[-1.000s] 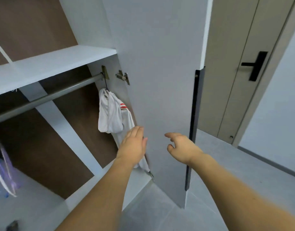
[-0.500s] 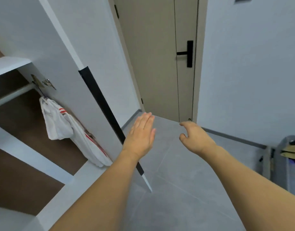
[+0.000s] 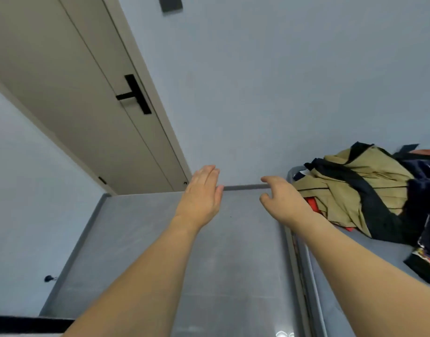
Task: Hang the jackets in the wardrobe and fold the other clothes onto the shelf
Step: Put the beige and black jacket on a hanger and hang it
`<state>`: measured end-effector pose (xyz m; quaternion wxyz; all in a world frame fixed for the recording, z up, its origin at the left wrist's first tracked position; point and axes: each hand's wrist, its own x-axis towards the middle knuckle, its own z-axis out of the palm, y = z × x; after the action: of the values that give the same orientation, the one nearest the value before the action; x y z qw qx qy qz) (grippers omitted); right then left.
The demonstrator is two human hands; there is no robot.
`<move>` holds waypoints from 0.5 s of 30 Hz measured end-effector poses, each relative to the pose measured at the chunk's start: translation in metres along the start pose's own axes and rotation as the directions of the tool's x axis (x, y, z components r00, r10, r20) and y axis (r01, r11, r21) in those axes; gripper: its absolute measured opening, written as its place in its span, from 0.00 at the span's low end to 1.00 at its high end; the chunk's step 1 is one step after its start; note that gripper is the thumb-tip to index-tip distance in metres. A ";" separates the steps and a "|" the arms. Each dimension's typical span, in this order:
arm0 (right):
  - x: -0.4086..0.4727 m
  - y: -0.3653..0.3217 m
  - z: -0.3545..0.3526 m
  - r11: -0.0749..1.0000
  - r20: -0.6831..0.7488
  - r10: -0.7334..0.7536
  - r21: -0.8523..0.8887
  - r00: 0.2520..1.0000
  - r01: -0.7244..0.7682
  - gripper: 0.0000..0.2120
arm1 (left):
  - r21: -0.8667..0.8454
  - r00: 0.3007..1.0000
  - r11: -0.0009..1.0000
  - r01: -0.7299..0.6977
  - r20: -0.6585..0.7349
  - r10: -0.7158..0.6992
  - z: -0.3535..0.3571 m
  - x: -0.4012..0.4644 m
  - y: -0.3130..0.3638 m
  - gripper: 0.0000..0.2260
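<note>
A pile of clothes lies on a grey bed (image 3: 354,283) at the right. On top is a khaki jacket with black trim (image 3: 359,183), with dark navy garments (image 3: 425,181) behind it and a bit of red cloth (image 3: 312,206) under it. My left hand (image 3: 201,195) is held out over the floor with straight fingers, holding nothing. My right hand (image 3: 282,200) hovers just left of the pile with loosely curled fingers, holding nothing and not touching the jacket. The wardrobe is out of view.
A beige room door (image 3: 87,113) with a black handle (image 3: 135,94) stands at the left. Grey tiled floor (image 3: 160,239) lies between the door and the bed. A black strip (image 3: 26,324) crosses the lower left corner.
The view has swung right, away from the wardrobe and the hung white jacket, onto the door and then the bed with the clothes pile. Both hands stay raised and hold nothing.
</note>
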<state>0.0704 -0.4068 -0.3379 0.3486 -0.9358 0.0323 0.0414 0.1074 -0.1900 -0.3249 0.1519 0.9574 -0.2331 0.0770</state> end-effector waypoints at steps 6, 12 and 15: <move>0.027 0.139 -0.080 0.969 -0.115 0.220 0.136 0.969 -0.204 0.20 | -0.024 0.989 0.995 -0.099 0.109 0.101 0.071 0.113 0.094 0.21; 0.063 0.270 -0.135 0.905 -0.197 0.404 0.227 0.893 -0.359 0.24 | -0.028 0.956 0.980 -0.199 0.215 0.201 0.148 0.226 0.160 0.22; 0.083 0.341 -0.147 0.849 -0.192 0.510 0.267 0.838 -0.456 0.23 | -0.071 0.922 0.972 -0.224 0.306 0.235 0.210 0.286 0.195 0.22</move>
<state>0.1311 -0.7631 -0.4572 0.4165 -0.8520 0.3172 0.0037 0.2837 -0.5439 -0.4103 0.1196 0.9207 -0.3661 -0.0624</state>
